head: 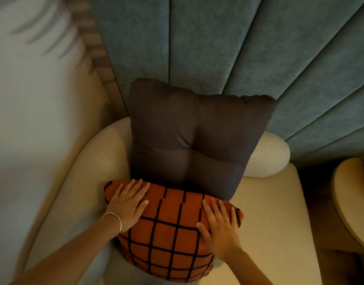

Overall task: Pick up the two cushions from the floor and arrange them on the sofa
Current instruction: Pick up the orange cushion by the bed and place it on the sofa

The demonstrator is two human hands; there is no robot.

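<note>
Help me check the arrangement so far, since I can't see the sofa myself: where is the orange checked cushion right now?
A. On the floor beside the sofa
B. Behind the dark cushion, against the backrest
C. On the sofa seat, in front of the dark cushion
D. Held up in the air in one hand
C: the orange checked cushion lies on the cream sofa seat in front of the dark cushion, with the left hand and right hand flat on it.
</note>
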